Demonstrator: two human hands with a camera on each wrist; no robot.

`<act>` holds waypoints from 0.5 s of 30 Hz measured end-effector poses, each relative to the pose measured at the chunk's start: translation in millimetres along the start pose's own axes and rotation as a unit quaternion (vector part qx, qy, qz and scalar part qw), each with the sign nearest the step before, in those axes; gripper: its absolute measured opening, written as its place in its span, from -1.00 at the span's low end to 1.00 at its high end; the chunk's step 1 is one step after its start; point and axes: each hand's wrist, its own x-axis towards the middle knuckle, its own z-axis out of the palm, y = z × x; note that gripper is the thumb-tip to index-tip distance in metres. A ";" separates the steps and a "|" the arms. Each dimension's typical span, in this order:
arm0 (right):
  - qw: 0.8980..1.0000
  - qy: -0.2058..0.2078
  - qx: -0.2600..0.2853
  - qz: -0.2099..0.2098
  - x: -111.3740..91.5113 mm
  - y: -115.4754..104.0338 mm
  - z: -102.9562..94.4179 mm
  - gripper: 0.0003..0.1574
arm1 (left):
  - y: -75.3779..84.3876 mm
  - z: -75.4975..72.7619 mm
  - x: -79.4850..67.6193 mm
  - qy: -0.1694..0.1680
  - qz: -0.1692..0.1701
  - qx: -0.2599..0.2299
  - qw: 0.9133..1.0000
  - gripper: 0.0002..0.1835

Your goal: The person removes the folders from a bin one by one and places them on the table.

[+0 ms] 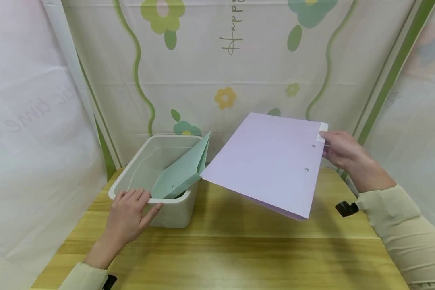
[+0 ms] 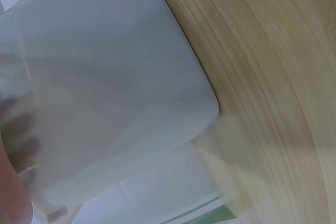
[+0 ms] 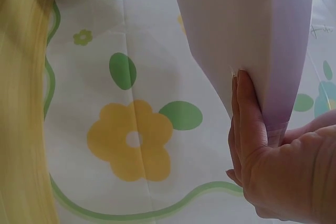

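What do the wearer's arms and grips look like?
Left sleeve and right sleeve: pale beige, long. A small black piece shows at each cuff. Dark lettering on the right sleeve, partly cropped. Left grip and right grip: ungloved.

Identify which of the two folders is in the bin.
The green folder, leaning partly inside the white bin; the purple folder is held in the right hand.

Partly covered, partly cropped
In the head view, the purple folder (image 1: 268,163) hides some of the right grip (image 1: 343,150); the left wrist view's edge cuts the left grip (image 2: 12,193).
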 end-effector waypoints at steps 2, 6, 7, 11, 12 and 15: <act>1.000 0.000 0.002 -0.002 0.0 0.3 -0.8 -0.47 | -0.1 0.1 0.0 -0.001 0.000 0.002 1.000 -0.57; 1.000 0.000 -0.003 -0.005 -0.7 1.0 -3.4 -0.40 | 0.2 -0.2 0.2 -0.002 -0.001 0.000 1.000 -0.57; 1.000 0.001 -0.004 -0.005 -0.9 1.3 -4.3 -0.37 | 0.2 -0.3 0.2 -0.003 -0.001 0.000 1.000 -0.57; 1.000 -0.004 0.006 -0.008 -1.3 2.2 -8.1 -0.40 | 0.0 -0.3 0.3 -0.003 -0.001 -0.001 1.000 -0.57; 1.000 -0.005 0.009 -0.010 -1.4 2.4 -8.9 -0.42 | -0.1 -0.3 0.4 -0.002 -0.001 0.000 1.000 -0.57; 1.000 -0.007 0.013 -0.013 -1.6 3.0 -10.5 -0.44 | -1.0 0.4 0.1 -0.002 -0.001 -0.001 1.000 -0.57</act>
